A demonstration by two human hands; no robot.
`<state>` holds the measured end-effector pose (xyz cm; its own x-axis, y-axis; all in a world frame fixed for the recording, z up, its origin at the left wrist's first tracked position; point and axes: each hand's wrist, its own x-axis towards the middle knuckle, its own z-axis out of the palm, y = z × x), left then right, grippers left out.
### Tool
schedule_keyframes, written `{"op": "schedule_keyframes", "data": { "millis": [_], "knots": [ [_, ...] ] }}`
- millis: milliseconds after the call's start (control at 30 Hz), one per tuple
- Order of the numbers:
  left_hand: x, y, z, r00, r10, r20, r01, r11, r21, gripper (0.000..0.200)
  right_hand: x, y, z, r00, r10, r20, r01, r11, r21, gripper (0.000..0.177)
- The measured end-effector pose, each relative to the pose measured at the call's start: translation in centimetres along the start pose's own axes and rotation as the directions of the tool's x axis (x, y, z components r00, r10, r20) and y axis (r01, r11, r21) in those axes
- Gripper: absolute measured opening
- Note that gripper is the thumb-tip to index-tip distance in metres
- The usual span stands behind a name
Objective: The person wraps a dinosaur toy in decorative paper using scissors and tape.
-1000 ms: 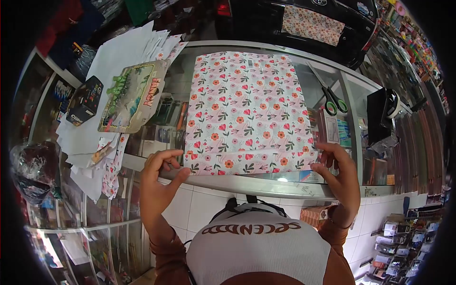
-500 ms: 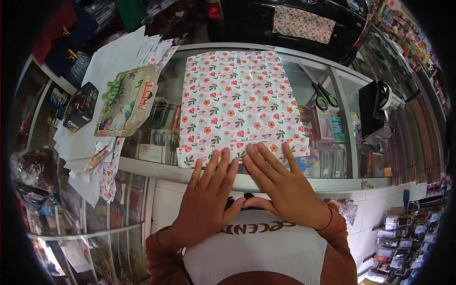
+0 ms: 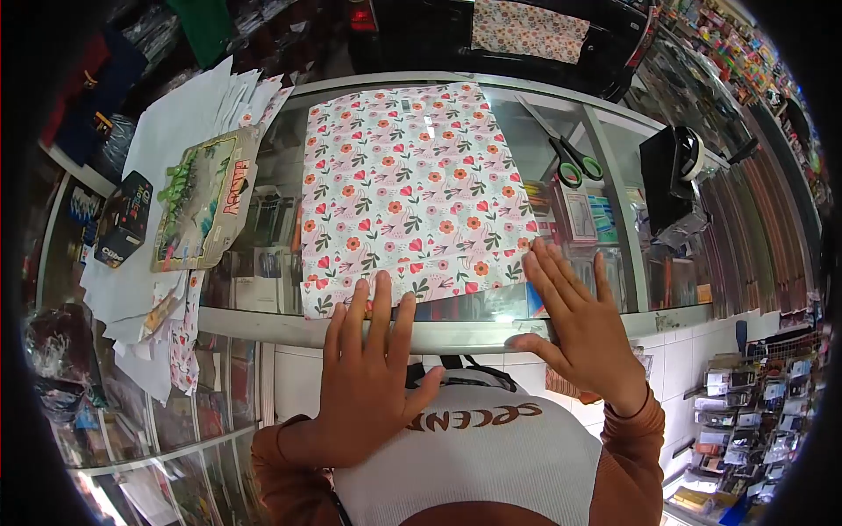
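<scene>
A floral sheet of wrapping paper (image 3: 412, 184) lies on the glass counter (image 3: 267, 302), its near edge folded over into a strip. Fingers spread, my left hand (image 3: 368, 368) rests its fingertips on that strip, left of the middle. My right hand (image 3: 579, 324) is stretched out flat with its fingertips at the strip's right end. Nothing is in either hand. Scissors with black and green handles (image 3: 574, 164) lie on the glass beyond the right side of the paper.
Left of the paper, a stack of white sheets (image 3: 167, 131) carries a toy card pack (image 3: 202, 202) and a small black box (image 3: 125, 219). A black tape dispenser (image 3: 671, 175) stands at the right. Behind the counter is a black car (image 3: 421, 39).
My right hand has slid right along the folded strip to its end, away from my left hand. The whole view has shifted slightly.
</scene>
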<state>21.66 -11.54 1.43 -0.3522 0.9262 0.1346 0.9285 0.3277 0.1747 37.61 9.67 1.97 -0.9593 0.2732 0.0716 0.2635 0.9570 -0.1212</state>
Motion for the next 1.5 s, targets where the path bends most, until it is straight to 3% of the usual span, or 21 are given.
{"op": "schedule_keyframes", "data": {
  "millis": [167, 367, 667, 767, 867, 933, 1000, 1100, 1267, 1333, 1500],
  "knots": [
    [-0.1, -1.4, 0.6, 0.996, -0.031, -0.081, 0.041, 0.992, 0.121, 0.075, -0.1, -0.3, 0.1, 1.0, -0.01, -0.014, 0.009, 0.999, -0.049, 0.088],
    [-0.6, -1.6, 1.1, 0.981, -0.132, -0.14, 0.131, 0.991, -0.016, 0.07, 0.0, -0.7, 0.6, 1.0, 0.016, -0.02, -0.017, 0.999, -0.048, 0.092],
    [-1.3, -0.7, -0.1, 0.967, -0.23, -0.115, 0.246, 0.956, 0.162, 0.063, 0.0, -0.8, 0.7, 0.998, 0.045, -0.037, -0.044, 0.998, 0.044, 0.088],
    [-2.3, -1.9, 0.1, 0.923, -0.351, -0.16, 0.361, 0.932, 0.038, 0.059, 0.3, -0.8, 0.2, 0.998, 0.055, -0.023, -0.054, 0.997, 0.049, 0.083],
    [-2.6, -2.2, 0.8, 0.921, -0.344, -0.184, 0.356, 0.934, 0.038, 0.056, 1.7, -2.1, -0.5, 0.998, 0.036, -0.057, -0.036, 0.999, 0.0, 0.076],
    [-2.6, -2.3, 1.0, 0.924, -0.331, -0.192, 0.342, 0.94, 0.023, 0.054, 3.8, -4.7, -0.6, 0.984, -0.09, -0.154, 0.096, 0.995, 0.031, 0.069],
    [-2.8, -2.1, 0.8, 0.928, -0.326, -0.18, 0.344, 0.936, 0.077, 0.054, 5.4, -6.7, 0.2, 0.943, -0.301, -0.14, 0.312, 0.947, 0.071, 0.066],
    [-2.9, -2.5, 0.3, 0.939, -0.306, -0.156, 0.317, 0.947, 0.052, 0.065, 7.2, -8.4, 2.6, 0.913, -0.392, -0.111, 0.406, 0.896, 0.178, 0.066],
    [-4.0, -5.7, 0.8, 0.884, -0.341, -0.321, 0.265, 0.929, -0.257, 0.072, 8.0, -9.6, 2.4, 0.926, -0.366, -0.094, 0.374, 0.923, 0.087, 0.064],
    [-4.6, -6.5, 1.4, 0.875, -0.332, -0.354, 0.253, 0.934, -0.251, 0.061, 8.0, -10.5, 1.8, 0.941, -0.334, -0.053, 0.337, 0.939, 0.067, 0.064],
    [-5.1, -7.8, 2.1, 0.887, -0.263, -0.38, 0.188, 0.956, -0.224, 0.048, 9.3, -12.5, 3.0, 0.945, -0.291, -0.152, 0.301, 0.952, 0.05, 0.054]
  ]
}}
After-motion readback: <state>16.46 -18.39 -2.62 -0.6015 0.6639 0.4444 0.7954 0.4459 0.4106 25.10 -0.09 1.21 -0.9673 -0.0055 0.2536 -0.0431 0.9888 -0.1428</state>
